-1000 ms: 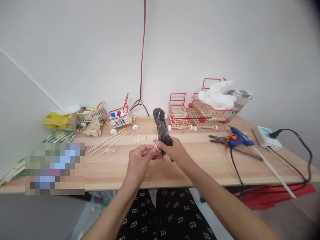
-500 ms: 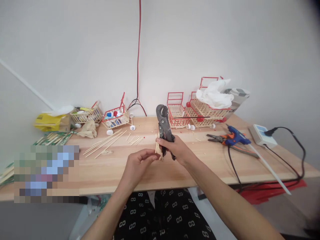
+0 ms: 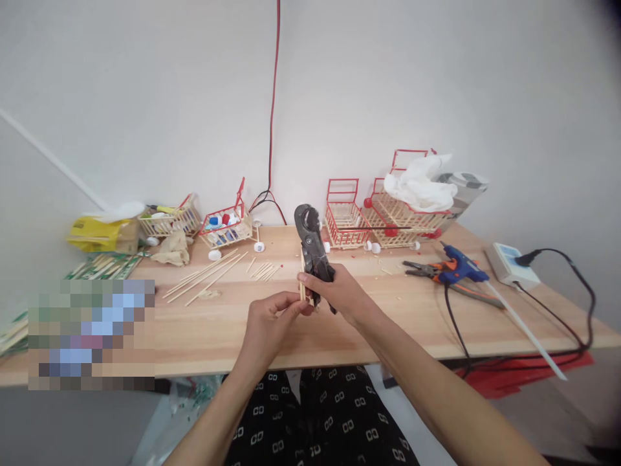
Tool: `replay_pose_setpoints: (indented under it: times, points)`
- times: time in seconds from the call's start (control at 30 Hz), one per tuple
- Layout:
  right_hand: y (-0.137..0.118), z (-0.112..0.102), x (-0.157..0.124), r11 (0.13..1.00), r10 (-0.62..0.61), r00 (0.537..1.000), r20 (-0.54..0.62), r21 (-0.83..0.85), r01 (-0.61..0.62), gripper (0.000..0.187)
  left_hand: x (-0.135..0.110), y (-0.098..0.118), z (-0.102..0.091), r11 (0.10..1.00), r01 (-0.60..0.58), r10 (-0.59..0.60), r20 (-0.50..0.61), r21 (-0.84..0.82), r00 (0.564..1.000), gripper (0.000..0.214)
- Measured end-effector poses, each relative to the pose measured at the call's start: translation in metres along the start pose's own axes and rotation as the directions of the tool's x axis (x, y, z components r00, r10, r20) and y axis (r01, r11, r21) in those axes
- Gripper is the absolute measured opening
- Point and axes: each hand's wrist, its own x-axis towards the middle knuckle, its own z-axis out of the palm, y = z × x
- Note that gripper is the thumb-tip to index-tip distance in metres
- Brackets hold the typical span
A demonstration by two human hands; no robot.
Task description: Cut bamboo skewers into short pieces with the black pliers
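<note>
My right hand [image 3: 342,292] is closed around a black hand cutter [image 3: 314,241] with a rounded head that points up and away from me. Its thumb also lies against a few short wooden sticks [image 3: 303,288], held upright beside the tool. From the left, my left hand [image 3: 272,317] pinches the lower ends of those sticks between thumb and fingertips. Where the sticks meet the cutter's jaws is hidden. Beyond the hands lie several cut short sticks [image 3: 266,270] and several longer sticks [image 3: 206,278] on the wooden table [image 3: 218,343].
Small stick-built carts with red trim, such as one cart [image 3: 345,223], stand along the wall. At right are a blue glue gun [image 3: 460,265], pliers [image 3: 422,268] and a power strip [image 3: 514,265] with black cables. Stick packs [image 3: 109,265] and a yellow bag [image 3: 97,234] sit left.
The cutter's head has shifted slightly left and tilted further that way. Both hands stay close together, still holding the sticks and the tool. The view has moved a little.
</note>
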Motion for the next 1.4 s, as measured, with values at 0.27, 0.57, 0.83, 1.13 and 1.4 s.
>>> replay_pose_setpoints:
  times: [0.27, 0.57, 0.83, 1.13, 1.4]
  points:
    - [-0.001, -0.001, -0.001, 1.0, -0.006, 1.0, 0.008, -0.023, 0.006, 0.028, 0.002, -0.003, 0.0, 0.987, 0.099, -0.089, 0.085, -0.129, 0.992, 0.018]
    - [0.01, 0.0, 0.004, 0.996, -0.079, 0.995, -0.063, -0.04, 0.076, 0.026, 0.01, -0.008, 0.002, 0.854, 0.309, -0.236, 0.215, -0.42, 0.947, 0.045]
    - [0.013, 0.0, 0.0, 0.994, -0.098, 0.993, -0.068, -0.056, 0.094, 0.024, 0.018, -0.003, 0.008, 0.939, 0.163, -0.129, 0.128, -0.304, 0.983, 0.031]
    - [0.001, -0.028, -0.006, 0.963, -0.078, 0.997, 0.012, -0.257, 0.078, 0.03, 0.018, 0.003, 0.004, 0.975, 0.108, -0.082, 0.137, -0.196, 0.987, 0.025]
    - [-0.007, -0.099, -0.047, 0.81, 0.157, 0.97, 0.185, -0.586, -0.02, 0.043, 0.018, 0.016, -0.01, 0.969, 0.11, -0.082, 0.132, -0.222, 0.988, 0.023]
